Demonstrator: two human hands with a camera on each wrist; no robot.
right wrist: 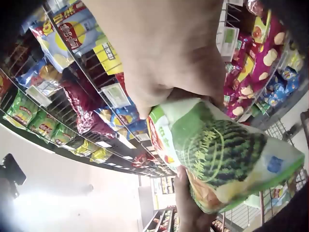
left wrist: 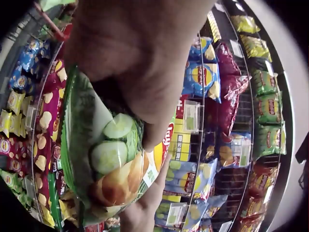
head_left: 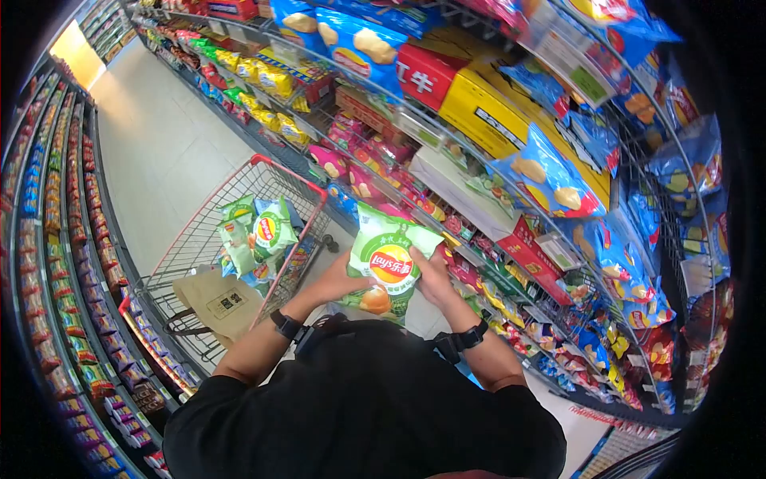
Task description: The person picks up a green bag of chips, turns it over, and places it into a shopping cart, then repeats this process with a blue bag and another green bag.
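A green and white bag of Lay's chips [head_left: 391,251] is held in front of the person's chest, its printed front facing up. The left hand [head_left: 343,281] grips its left side, with the thumb across the front. On the other side the right hand [head_left: 433,275] holds it the same way, thumb on top near the logo. Cucumber pictures show on the bag [left wrist: 113,150] in the left wrist view. In the right wrist view, the right hand [right wrist: 169,63] covers one edge of the bag [right wrist: 222,145]. The fingers underneath are mostly hidden.
Left of the hands stands a wire shopping cart [head_left: 325,193] with a red rim. Inside are several green chip bags [head_left: 271,227] and a brown paper bag [head_left: 215,307]. Shelves of snacks line both sides, including a blue chip bag [head_left: 542,176] and a yellow box [head_left: 503,112].
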